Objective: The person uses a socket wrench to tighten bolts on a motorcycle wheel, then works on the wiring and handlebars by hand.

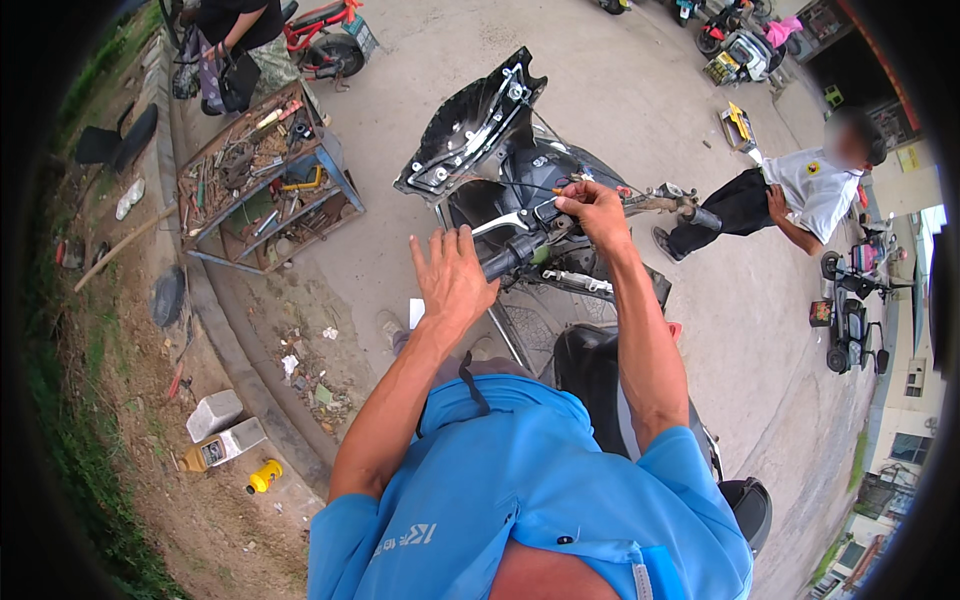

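Two hands at scooter handlebar | left hand (452, 277) fingers spread open, palm resting by black grip (508, 256), clasping nothing | right hand (594, 212) pinched shut on thin cable (520, 185) above brake lever (512, 221) | front panel (472, 125) already off, wiring bare, refitting left | wooden tool tray (335, 165) holds mixed hand tools

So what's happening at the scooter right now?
A person in a blue shirt leans over a partly stripped scooter. The left hand rests with fingers spread on the black handlebar grip; the right hand pinches a thin cable by the brake lever. An open tool tray stands to the left.
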The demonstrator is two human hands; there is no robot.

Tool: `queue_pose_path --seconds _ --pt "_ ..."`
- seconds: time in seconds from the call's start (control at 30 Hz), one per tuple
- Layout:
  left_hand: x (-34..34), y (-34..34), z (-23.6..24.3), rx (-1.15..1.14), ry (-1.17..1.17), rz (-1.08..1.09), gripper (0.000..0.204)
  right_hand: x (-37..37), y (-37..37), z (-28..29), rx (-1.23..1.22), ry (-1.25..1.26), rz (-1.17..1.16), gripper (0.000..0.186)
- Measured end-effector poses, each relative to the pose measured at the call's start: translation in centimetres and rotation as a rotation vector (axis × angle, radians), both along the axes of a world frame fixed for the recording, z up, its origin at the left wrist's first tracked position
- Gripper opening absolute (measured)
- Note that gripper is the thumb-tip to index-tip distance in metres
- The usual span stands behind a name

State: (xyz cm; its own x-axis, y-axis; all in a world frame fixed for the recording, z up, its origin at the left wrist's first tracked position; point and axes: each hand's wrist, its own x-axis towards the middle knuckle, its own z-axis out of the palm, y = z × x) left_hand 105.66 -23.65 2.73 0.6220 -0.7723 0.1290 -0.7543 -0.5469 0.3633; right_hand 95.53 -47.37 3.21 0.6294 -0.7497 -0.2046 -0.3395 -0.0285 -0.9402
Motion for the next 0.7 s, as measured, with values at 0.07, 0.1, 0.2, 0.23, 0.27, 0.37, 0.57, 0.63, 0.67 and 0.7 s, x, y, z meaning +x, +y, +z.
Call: queue_pose_path --seconds 0.07,0.1,0.2,0.23,0.27,0.37,0.57,0.63,0.67,0.7 --pt "0.0 -0.1 0.1 0.001 0.003 0.001 0.085 0.1 -0.1 -0.5 -0.027 -0.004 0.014 0.015" --pt "0.0 -0.1 0.1 0.001 0.003 0.002 0.085 0.0 -0.1 -0.7 -0.029 -0.005 0.012 0.015" --pt "-0.2 -0.1 0.2 0.008 0.003 0.011 0.085 -0.1 -0.2 -1.1 -0.047 0.006 0.021 0.016" --pt "-0.1 -0.1 0.3 0.014 0.003 0.018 0.086 0.0 -0.1 -1.0 -0.064 0.017 0.032 0.017" --pt "-0.1 -0.2 0.5 0.014 0.002 0.019 0.086 0.0 -0.1 -0.8 -0.064 0.017 0.032 0.017" --pt "0.0 -0.3 0.7 0.018 -0.018 0.017 0.072 0.0 -0.1 -0.4 -0.121 0.025 0.078 0.022" --pt "0.1 0.2 -1.3 0.014 0.121 -0.077 0.047 0.0 0.1 -0.3 -0.148 0.089 0.091 0.024" --pt "-0.2 0.3 -0.8 -0.093 -0.107 -0.064 0.046 0.1 -0.1 -0.2 -0.154 0.113 0.092 0.024" --pt "-0.4 0.0 -0.6 -0.094 -0.109 -0.066 0.046 0.1 -0.3 -0.4 -0.155 0.111 0.090 0.024" --pt "-0.5 -0.5 -0.4 -0.164 -0.244 0.028 0.046 0.1 -0.7 -0.9 -0.183 0.118 0.119 0.025"
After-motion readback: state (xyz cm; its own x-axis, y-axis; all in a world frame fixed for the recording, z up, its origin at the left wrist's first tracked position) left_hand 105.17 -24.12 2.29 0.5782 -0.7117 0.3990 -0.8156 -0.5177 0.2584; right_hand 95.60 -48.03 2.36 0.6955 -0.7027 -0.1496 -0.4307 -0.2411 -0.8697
